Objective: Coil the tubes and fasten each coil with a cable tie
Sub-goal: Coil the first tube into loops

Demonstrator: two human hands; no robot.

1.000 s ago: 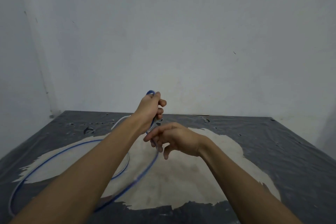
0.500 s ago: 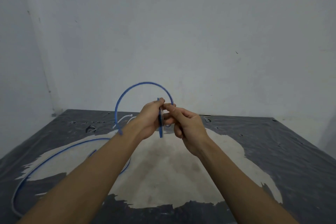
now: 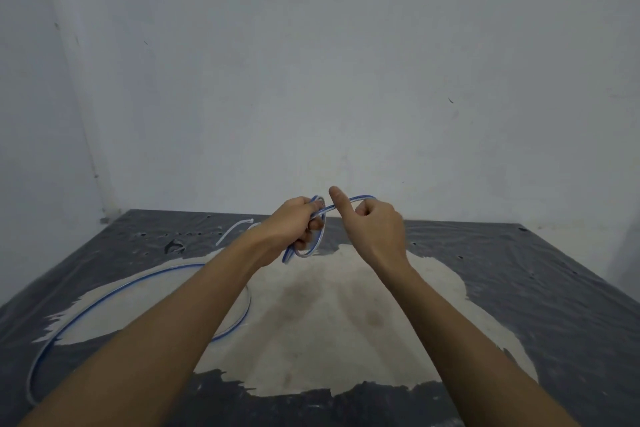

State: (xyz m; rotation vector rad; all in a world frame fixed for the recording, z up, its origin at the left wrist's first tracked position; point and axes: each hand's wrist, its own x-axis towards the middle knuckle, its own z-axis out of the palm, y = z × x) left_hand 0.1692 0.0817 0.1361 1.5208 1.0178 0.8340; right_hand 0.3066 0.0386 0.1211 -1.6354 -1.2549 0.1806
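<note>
A thin blue-and-clear tube runs in a long loose arc (image 3: 114,291) across the left of the table and rises to my hands. My left hand (image 3: 294,224) is shut on a small coil of the tube (image 3: 313,246), which hangs below its fingers. My right hand (image 3: 372,227) is just to the right, thumb raised, fingers curled over a strand of the tube (image 3: 362,198) that stretches between both hands. A white cable tie (image 3: 233,229) lies on the table behind my left forearm.
The table (image 3: 519,288) is covered in dark crinkled plastic sheet with a large worn pale patch (image 3: 329,322) in the middle. A white wall stands right behind the far edge, with a corner at the left.
The tall arc of tube held above my hands has come down into a small coil under my left hand. My right hand has shifted right, drawing a strand sideways.
</note>
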